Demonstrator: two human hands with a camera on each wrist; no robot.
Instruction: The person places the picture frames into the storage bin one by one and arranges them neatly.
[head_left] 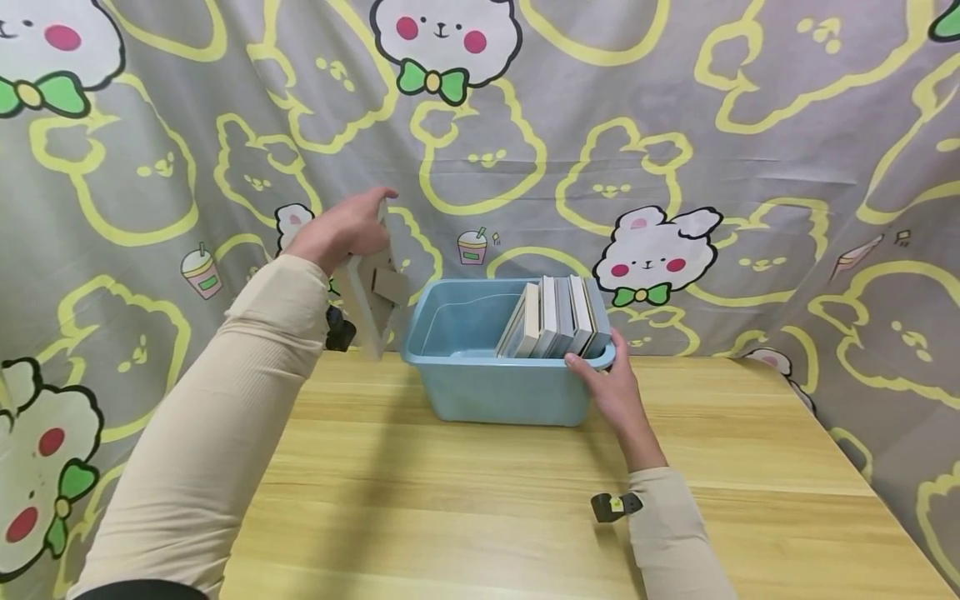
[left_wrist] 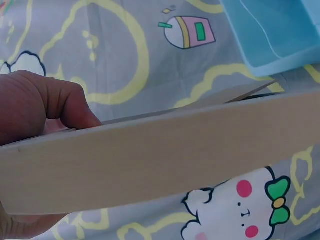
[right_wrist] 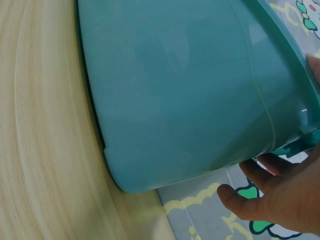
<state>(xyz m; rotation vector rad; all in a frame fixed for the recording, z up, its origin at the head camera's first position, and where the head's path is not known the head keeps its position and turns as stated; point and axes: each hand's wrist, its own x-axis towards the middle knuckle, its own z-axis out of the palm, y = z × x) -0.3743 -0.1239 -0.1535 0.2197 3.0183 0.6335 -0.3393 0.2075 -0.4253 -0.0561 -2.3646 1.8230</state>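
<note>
Off the left end of the blue plastic tub (head_left: 502,392), my left hand (head_left: 348,225) holds a pale wooden picture frame (head_left: 367,304) up by its top edge. A small brown flap stands out from the frame's back. In the left wrist view, the thumb and fingers pinch across the frame's thick wooden side (left_wrist: 165,160). At the tub's right front corner, my right hand (head_left: 613,385) grips the rim, thumb on top and the other fingers around the end. Several flat frame-like pieces (head_left: 558,321) with white, cream and grey edges stand upright in the tub's right half, the leftmost leaning.
The tub stands at the back of a light wooden table (head_left: 480,508). Right behind it hangs a grey curtain (head_left: 555,167) with yellow bear outlines and white rabbits, which also runs along both sides. Each wrist wears a small black camera (head_left: 617,506).
</note>
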